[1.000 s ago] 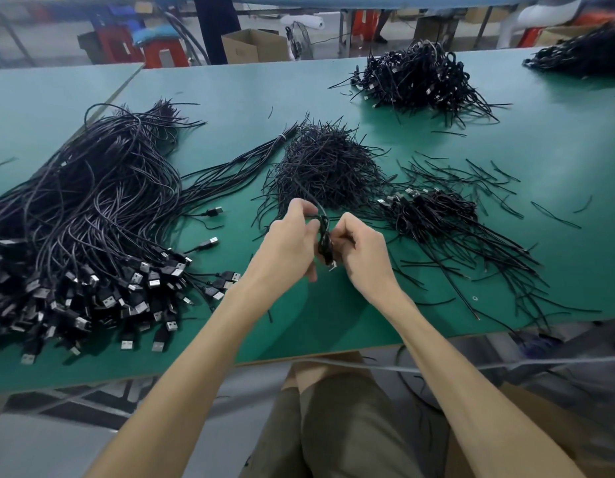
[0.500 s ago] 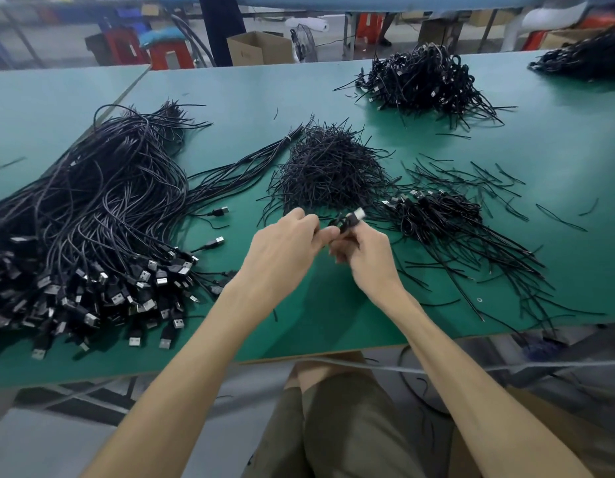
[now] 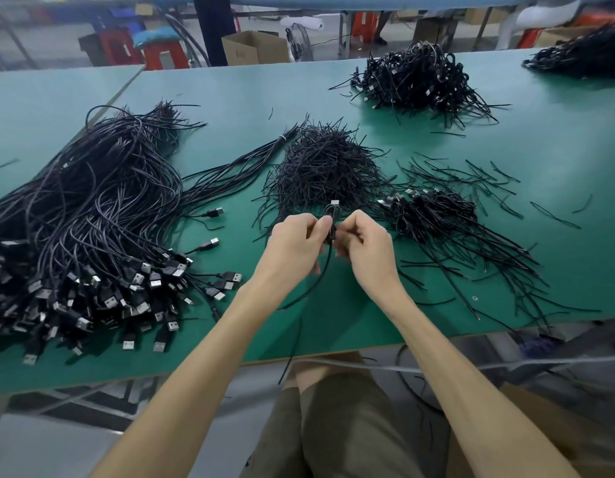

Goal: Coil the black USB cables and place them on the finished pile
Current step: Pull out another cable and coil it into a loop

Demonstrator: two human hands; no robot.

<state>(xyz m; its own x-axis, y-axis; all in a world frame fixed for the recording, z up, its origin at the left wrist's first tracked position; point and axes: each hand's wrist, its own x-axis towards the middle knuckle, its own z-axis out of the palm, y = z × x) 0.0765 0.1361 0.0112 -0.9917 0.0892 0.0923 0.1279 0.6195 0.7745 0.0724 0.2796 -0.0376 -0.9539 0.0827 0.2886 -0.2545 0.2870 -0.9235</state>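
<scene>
**Half a coil in hand, a long tail loose**

We hold one black USB cable (image 3: 331, 218) at the centre of the frame, just above the green table (image 3: 557, 160). Our left hand (image 3: 292, 244) and right hand (image 3: 366, 248) both have their fingers curled, pinching the small loops between them. The silver plug (image 3: 335, 202) pokes up above the fingertips. The free tail (image 3: 320, 281) drops from between the hands, crosses the near table edge and hangs toward the lap at lower centre.

We judge that tail to be the main risk. If it catches on the table edge or our knee as we wind, the pull may drag the loops out of our pinch and the coil springs open. The loops are tight and stiff-looking, so a slack grip on either side may do the same.

Just above the hands lies the mound of short ties (image 3: 326, 167), and at the left the mass of uncoiled cables (image 3: 92, 208). A low sweep may snag either. The heap of coiled cables (image 3: 437, 215) lies just right of the hands and seems to be the finished pile. A larger heap (image 3: 416, 77) lies at upper right, and we cannot tell which is meant.
</scene>
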